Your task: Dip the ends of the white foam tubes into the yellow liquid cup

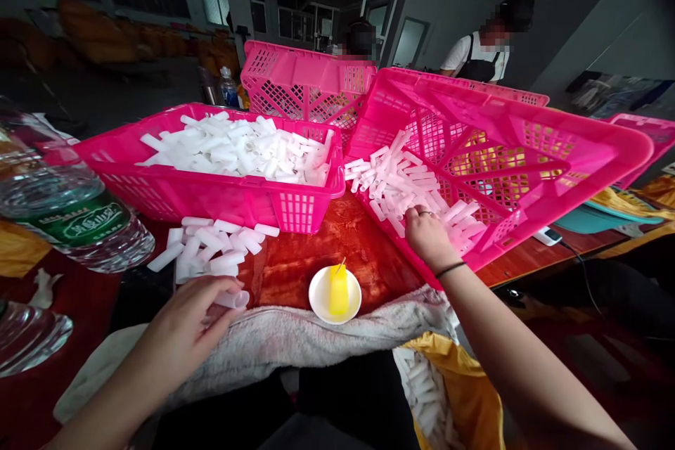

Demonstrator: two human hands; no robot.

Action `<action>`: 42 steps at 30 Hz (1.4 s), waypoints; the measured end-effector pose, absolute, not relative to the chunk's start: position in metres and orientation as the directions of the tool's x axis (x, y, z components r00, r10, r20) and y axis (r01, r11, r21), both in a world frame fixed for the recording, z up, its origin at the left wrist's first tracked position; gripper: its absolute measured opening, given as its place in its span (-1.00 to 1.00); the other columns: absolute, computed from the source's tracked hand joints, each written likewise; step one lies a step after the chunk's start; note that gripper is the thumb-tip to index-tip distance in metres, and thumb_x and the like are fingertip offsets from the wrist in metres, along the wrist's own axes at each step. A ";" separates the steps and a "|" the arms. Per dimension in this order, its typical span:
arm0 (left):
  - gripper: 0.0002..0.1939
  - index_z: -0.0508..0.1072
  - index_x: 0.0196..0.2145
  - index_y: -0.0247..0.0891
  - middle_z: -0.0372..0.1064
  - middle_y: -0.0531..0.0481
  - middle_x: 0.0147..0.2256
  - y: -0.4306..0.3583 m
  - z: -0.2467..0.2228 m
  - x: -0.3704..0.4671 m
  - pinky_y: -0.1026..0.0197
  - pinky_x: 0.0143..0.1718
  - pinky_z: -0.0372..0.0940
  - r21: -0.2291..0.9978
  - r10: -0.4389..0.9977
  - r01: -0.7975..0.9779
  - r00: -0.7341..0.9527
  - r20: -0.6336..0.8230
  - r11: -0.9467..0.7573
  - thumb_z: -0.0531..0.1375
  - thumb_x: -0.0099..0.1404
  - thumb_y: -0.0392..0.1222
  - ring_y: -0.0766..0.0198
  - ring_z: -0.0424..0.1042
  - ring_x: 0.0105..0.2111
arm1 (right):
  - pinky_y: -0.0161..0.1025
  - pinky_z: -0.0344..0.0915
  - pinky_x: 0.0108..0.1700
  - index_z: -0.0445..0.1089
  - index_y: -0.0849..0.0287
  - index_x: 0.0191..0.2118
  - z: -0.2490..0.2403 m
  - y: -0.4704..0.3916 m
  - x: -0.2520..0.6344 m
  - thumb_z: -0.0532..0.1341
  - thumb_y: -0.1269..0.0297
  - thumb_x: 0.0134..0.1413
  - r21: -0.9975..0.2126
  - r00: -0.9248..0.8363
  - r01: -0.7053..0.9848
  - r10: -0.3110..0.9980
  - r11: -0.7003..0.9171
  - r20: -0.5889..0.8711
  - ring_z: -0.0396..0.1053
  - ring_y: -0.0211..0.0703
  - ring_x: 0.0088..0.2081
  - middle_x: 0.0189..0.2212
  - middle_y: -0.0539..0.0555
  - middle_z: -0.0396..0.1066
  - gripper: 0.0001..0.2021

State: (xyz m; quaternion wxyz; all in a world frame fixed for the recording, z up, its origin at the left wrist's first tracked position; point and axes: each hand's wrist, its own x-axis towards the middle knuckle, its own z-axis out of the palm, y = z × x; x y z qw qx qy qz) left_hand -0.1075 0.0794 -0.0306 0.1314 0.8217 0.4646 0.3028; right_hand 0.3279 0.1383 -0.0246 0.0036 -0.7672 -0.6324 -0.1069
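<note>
My left hand [197, 316] is closed around a short translucent white tube [232, 299], its open end facing right, above the towel's edge. Just beyond it lies a loose pile of white tubes [203, 246] on the red table. My right hand [428, 235] reaches into a tilted pink basket [506, 133], over the white tubes [395, 179] inside; its fingertips are bent down and what they hold, if anything, is hidden. Between my hands a small white dish [318, 295] holds a yellow block [339, 290] with a thin piece sticking up from its top.
At the left, a pink basket [211, 190] is heaped with white tubes. Water bottles [79, 218] stand beside it. A towel [295, 337] lines the table's front edge. Below is a yellow sack [469, 387] of tubes. A person [479, 56] is at the back right.
</note>
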 end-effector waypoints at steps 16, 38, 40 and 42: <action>-0.68 0.44 -0.13 -0.18 0.36 -0.08 -0.15 0.061 -0.052 -0.037 0.13 -0.10 0.36 0.688 0.855 0.576 0.501 0.130 -0.442 0.06 0.18 -0.35 0.14 0.42 -0.16 | -0.13 0.18 0.11 0.05 0.01 0.31 -0.047 0.158 0.255 0.01 0.56 0.17 -0.005 -0.340 0.940 0.939 0.340 0.060 0.21 0.03 0.14 0.26 0.19 0.05 -0.39; -0.42 0.25 -0.13 -0.22 0.20 -0.30 0.14 0.072 -0.067 -0.013 -0.10 0.07 0.29 0.543 0.764 0.553 0.565 0.313 -0.632 0.43 0.01 -0.01 -0.13 0.26 0.11 | -0.25 0.41 -0.24 0.35 0.13 -0.12 -0.049 0.039 0.257 0.17 0.27 0.25 -0.814 -0.111 0.454 0.930 0.362 0.351 0.45 -0.15 -0.26 -0.26 0.09 0.46 -0.87; -0.24 0.23 -0.09 -0.23 0.18 -0.34 0.15 0.079 -0.068 0.001 -0.14 0.08 0.27 0.560 0.768 0.549 0.570 0.292 -0.620 0.50 -0.15 0.01 -0.17 0.23 0.13 | -0.18 0.40 -0.08 0.37 0.11 -0.02 -0.054 0.038 0.251 0.10 0.32 0.30 -0.754 -0.213 0.493 0.901 0.434 0.379 0.43 -0.11 -0.12 -0.12 0.13 0.46 -0.80; -0.14 0.20 -0.05 -0.22 0.21 -0.33 0.13 0.084 -0.069 0.009 -0.15 0.07 0.27 0.577 0.776 0.551 0.573 0.263 -0.603 0.53 -0.24 -0.01 -0.18 0.25 0.11 | -0.12 0.39 -0.03 0.34 0.11 0.08 -0.058 0.043 0.249 0.06 0.37 0.31 -0.687 -0.287 0.528 0.866 0.499 0.409 0.41 -0.09 -0.07 -0.07 0.16 0.44 -0.72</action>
